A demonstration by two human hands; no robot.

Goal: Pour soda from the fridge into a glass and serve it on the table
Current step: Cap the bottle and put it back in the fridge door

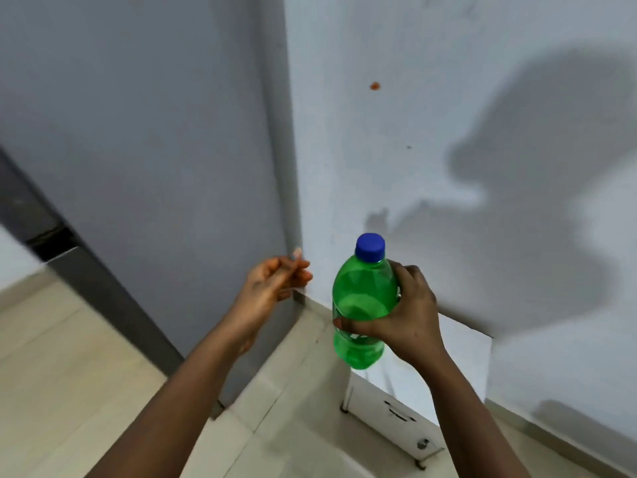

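The right hand [403,315] was wrapped around the middle of the green soda bottle [362,305], thumb across the near face, fingers curled round the far side, a firm grasp. The bottle stood close to upright in the air, its long axis running from the base low down to the blue cap [370,247] at the top, tipped only a little away from the person. The cap was on, so nothing had been poured yet.

The left hand [272,281] was empty, palm turned inward, fingers loosely half-curled and holding nothing. It hung just beside the bottle at about the height of the shoulder, apart from it, and it was the free hand nearest the cap: the cap lay up and to its right, with nothing between them. Judging by that, the twist-off would fall to the left hand while the right steadied the body.

Further out, a grey door panel [155,150] filled the left, probably the fridge, though that could not be told for certain. A pale wall [431,98] stood behind, a small white unit [396,412] sat low on the tiled floor [51,357]. No glass and no table were in view.
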